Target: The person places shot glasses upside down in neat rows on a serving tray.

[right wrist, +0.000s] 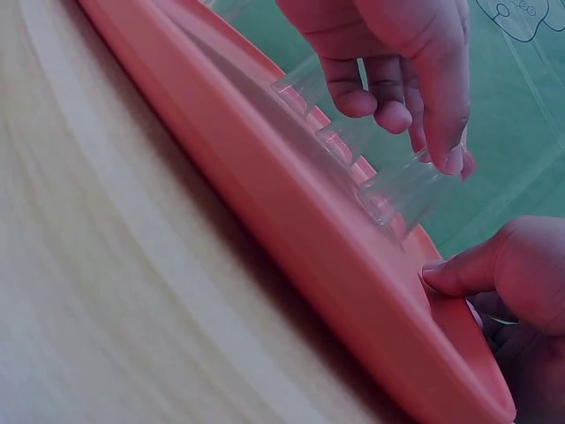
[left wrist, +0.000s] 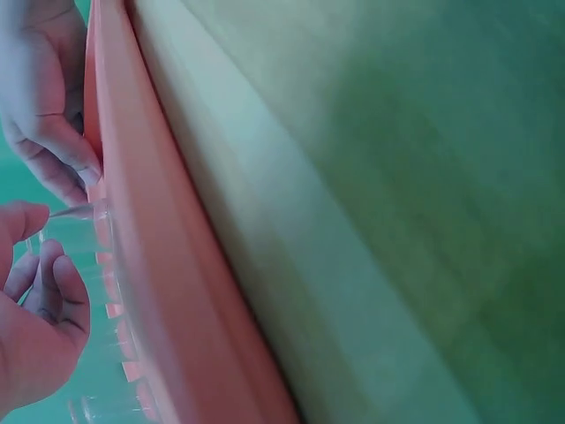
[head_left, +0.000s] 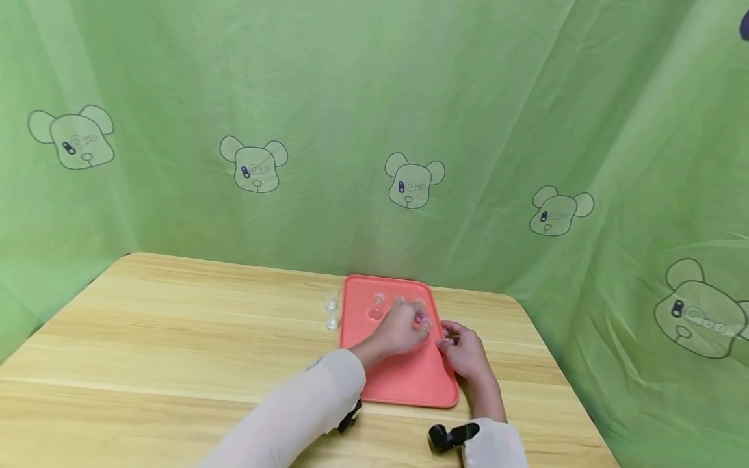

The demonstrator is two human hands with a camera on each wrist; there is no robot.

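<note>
1. Progress, as judged: most visible clear cups (head_left: 379,299) were on the red tray (head_left: 409,383); at least two loose cups (head_left: 332,323) stood on the table (head_left: 205,338) just left of it, probably the remainder.
2. Left hand (head_left: 400,329) pinched the held cup (head_left: 427,324) at its fingertips, near the tray's right rim; base contact unclear.
3. Right hand (head_left: 466,353) gripped that rim, near the held cup.

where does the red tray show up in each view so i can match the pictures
Head: the red tray lies in the lower half, just right of centre.
Left wrist: the red tray slants from upper left to the bottom edge.
Right wrist: the red tray runs diagonally from upper left to lower right.
Shared landmark: the right hand at the tray's edge.
</note>
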